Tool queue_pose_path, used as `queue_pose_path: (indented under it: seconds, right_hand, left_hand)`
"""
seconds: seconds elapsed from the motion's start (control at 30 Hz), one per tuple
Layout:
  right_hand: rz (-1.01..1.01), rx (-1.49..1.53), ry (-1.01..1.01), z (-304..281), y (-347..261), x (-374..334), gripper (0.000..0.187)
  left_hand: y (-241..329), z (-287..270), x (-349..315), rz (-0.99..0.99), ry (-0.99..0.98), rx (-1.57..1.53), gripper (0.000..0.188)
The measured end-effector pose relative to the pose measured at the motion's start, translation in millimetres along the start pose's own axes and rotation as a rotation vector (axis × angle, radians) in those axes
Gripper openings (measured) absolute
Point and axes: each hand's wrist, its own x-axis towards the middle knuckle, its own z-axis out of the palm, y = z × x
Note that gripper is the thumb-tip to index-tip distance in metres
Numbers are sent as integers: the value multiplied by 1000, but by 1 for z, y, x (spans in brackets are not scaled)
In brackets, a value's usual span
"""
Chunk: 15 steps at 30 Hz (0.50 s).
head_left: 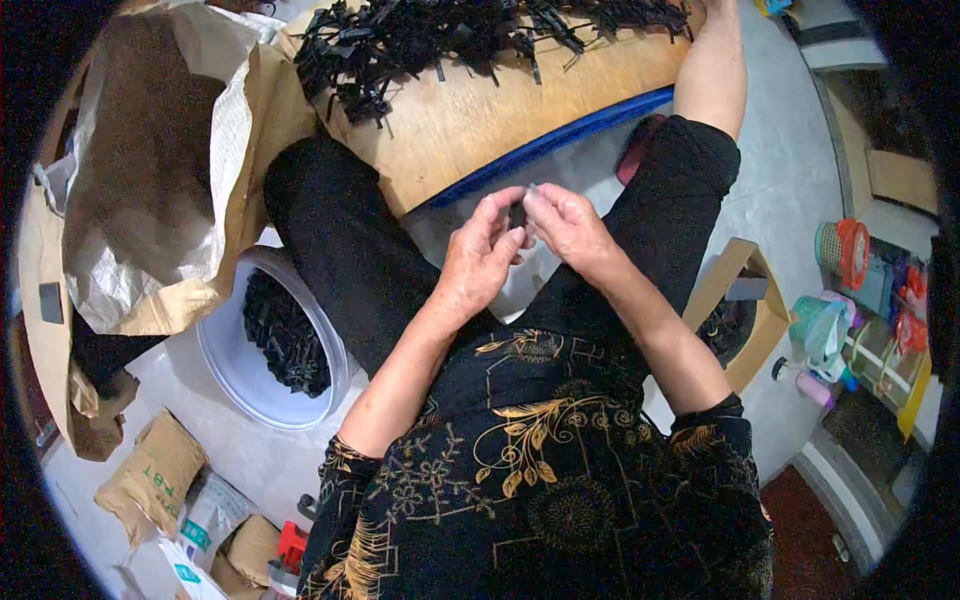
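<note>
A small black piece (517,216) sits between my two hands, above my lap. My left hand (484,256) pinches it between thumb and fingers. The fingers of my right hand (570,228) are closed at the piece's other side, their tips touching or very near it. Most of the piece is hidden by the fingers, so its exact kind does not show. Beyond my hands, a tangled heap of black plastic strip-like parts (450,40) lies on a wooden board (440,140) with a blue edge.
Left of my knee stands a white bucket (335,375) with black parts inside. Beside it is a large open woven sack (235,170). Paper bags (155,475) lie lower left. At right are an open cardboard box (765,345) and a cluttered shelf (885,365).
</note>
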Motion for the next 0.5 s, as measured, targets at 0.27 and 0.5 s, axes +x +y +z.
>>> queue_pose_path:
  seconds: [0.27, 0.5]
  right_hand:
    - [266, 174, -5, 25, -32, -4, 30]
    - [305, 160, 19, 25, -33, 8, 27]
  left_hand:
    - [-9, -8, 9, 13, 180, -177, 35]
    - [-9, -9, 16, 45, 235, -163, 33]
